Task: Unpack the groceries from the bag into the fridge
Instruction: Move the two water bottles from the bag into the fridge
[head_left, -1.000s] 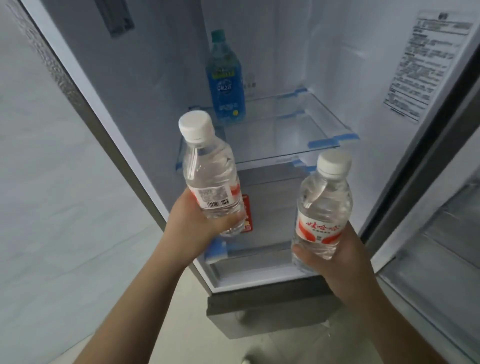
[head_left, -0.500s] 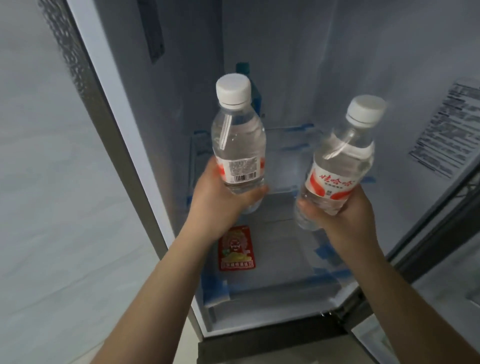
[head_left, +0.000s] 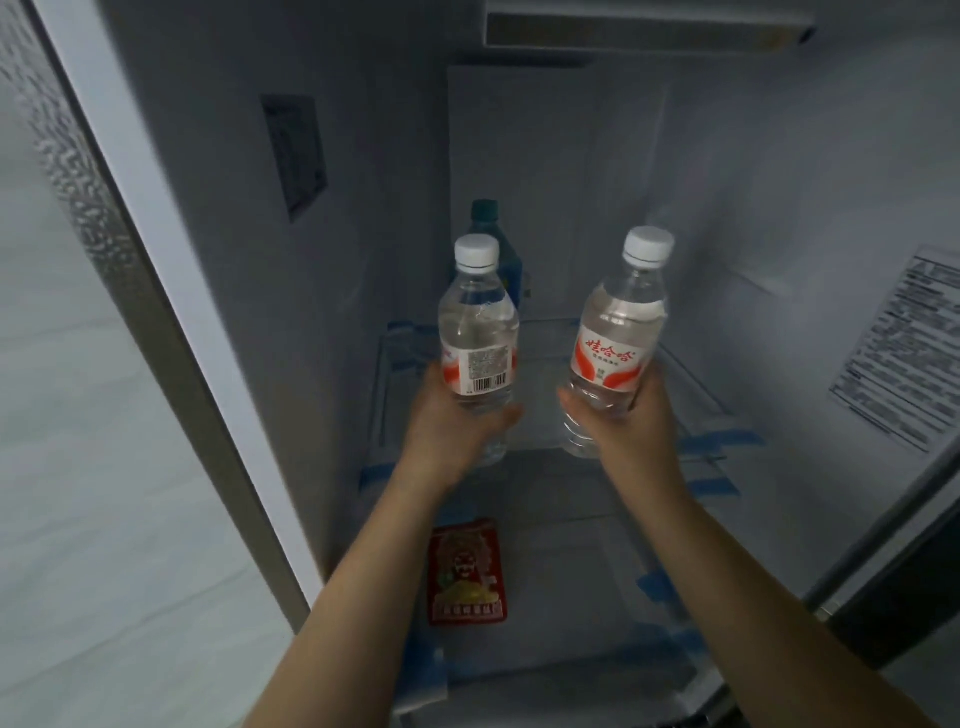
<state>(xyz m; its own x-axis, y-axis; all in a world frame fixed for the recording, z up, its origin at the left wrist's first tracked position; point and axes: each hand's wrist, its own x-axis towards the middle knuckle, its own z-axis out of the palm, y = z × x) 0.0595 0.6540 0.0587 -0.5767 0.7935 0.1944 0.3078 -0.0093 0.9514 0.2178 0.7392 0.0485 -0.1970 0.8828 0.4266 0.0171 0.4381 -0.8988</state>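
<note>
Groceries show as two clear plastic water bottles with white caps and red-and-white labels, both held upright inside the open white fridge (head_left: 597, 182) above its glass shelf (head_left: 696, 395). At left, the left hand (head_left: 452, 421) grips the barcode-side bottle (head_left: 478, 332) low on its body, with a blue bottle (head_left: 506, 265) standing just behind it and a red snack packet (head_left: 466, 571) on the level below the wrist. At right, the right hand (head_left: 631, 421) grips the tilted red-lettered bottle (head_left: 618, 332), fingers curled round its lower half.

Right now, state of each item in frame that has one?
Fridge: open, interior dim.
Left hand: grips left water bottle.
Left water bottle: capped, upright, above glass shelf.
Right hand: grips right water bottle.
Right water bottle: capped, tilted slightly.
Blue bottle: capped, standing at shelf back.
Glass shelf: taped.
Red packet: flat, lower level.
</note>
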